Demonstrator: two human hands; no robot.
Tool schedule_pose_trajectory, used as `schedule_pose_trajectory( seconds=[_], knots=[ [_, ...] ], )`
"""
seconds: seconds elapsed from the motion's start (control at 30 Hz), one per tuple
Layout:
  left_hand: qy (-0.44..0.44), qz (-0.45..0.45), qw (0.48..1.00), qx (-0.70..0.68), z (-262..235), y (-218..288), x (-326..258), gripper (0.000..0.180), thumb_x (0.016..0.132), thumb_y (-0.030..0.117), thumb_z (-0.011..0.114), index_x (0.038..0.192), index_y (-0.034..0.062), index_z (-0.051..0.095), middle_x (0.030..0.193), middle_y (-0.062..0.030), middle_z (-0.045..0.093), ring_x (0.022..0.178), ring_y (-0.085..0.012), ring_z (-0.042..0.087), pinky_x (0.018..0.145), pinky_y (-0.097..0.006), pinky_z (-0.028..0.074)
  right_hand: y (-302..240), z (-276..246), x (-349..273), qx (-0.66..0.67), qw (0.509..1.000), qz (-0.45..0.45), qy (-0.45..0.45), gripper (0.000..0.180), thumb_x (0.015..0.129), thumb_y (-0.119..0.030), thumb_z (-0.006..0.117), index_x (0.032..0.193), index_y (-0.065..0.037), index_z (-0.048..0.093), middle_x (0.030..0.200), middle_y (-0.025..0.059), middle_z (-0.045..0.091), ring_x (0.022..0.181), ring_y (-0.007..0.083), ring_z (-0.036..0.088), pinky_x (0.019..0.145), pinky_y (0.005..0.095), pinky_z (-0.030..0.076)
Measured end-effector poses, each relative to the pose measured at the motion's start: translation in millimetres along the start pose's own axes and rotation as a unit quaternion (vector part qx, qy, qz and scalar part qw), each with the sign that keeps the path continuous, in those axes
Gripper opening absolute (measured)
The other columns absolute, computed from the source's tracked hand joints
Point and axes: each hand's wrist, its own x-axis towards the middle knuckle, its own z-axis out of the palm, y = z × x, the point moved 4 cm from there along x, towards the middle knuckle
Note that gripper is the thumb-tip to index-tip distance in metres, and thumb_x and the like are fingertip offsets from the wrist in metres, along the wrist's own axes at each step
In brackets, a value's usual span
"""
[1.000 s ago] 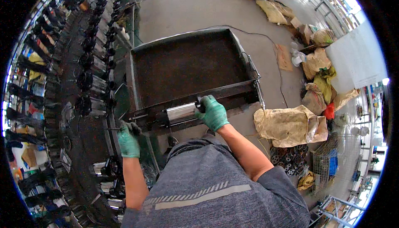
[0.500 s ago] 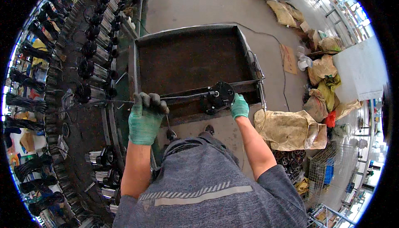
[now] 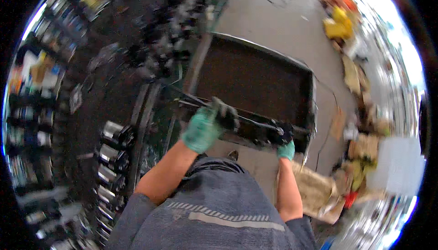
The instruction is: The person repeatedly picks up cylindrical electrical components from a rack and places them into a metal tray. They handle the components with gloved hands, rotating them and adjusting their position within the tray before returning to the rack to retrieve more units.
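Observation:
My left hand (image 3: 207, 124), in a green glove with dark fingers, is closed around a thin dark cable (image 3: 256, 122). It is smeared by motion. The cable stretches from that hand to a black round reel (image 3: 279, 132) mounted on a bar across the near part of a metal tray (image 3: 260, 47). My right hand (image 3: 286, 147), gloved in the same way, grips the reel at its near right edge. Its fingertips blend into the black parts, so the exact grip is hard to make out. On the left hand's other side, the cable runs away toward the left.
Motor-like parts with silvery bodies (image 3: 109, 152) stand in a row at the left. Along the right lie sacks (image 3: 315, 188), a cardboard piece (image 3: 338, 124) and a pale panel (image 3: 394, 165). A loose cable (image 3: 325, 143) trails over the floor.
The view has turned, so the tray appears tilted and further right. My left hand has come closer to the reel along the cable. My right hand stays at the reel.

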Motion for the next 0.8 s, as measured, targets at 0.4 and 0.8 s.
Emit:
schedule_pose_trajectory(
  seconds=[0.4,0.8],
  knots=[
    [0.208,0.168,0.962,0.062,-127,104,-68,0.050,0.102,0.057,0.050,0.081,0.0120,0.045,0.081,-0.0078,0.057,0.074,-0.0215,0.057,0.071,-0.035,0.049,-189,-38,6,0.201,0.940,-0.154,-0.227,0.037,0.082,0.008,0.052,0.115,0.000,0.068,0.103,0.0077,0.073,0.092,0.0162,0.067,0.084,0.0303,0.054],
    [0.353,0.392,0.836,0.152,-267,336,-179,0.037,0.104,0.044,0.055,0.092,0.0090,0.060,0.090,-0.0087,0.067,0.081,-0.0219,0.065,0.076,-0.038,0.054,-549,121,-72,0.110,0.877,-0.308,-0.353,0.022,0.082,-0.021,0.072,0.095,-0.003,0.072,0.086,0.0160,0.071,0.079,0.0256,0.068,0.075,0.0381,0.053]
  ],
)
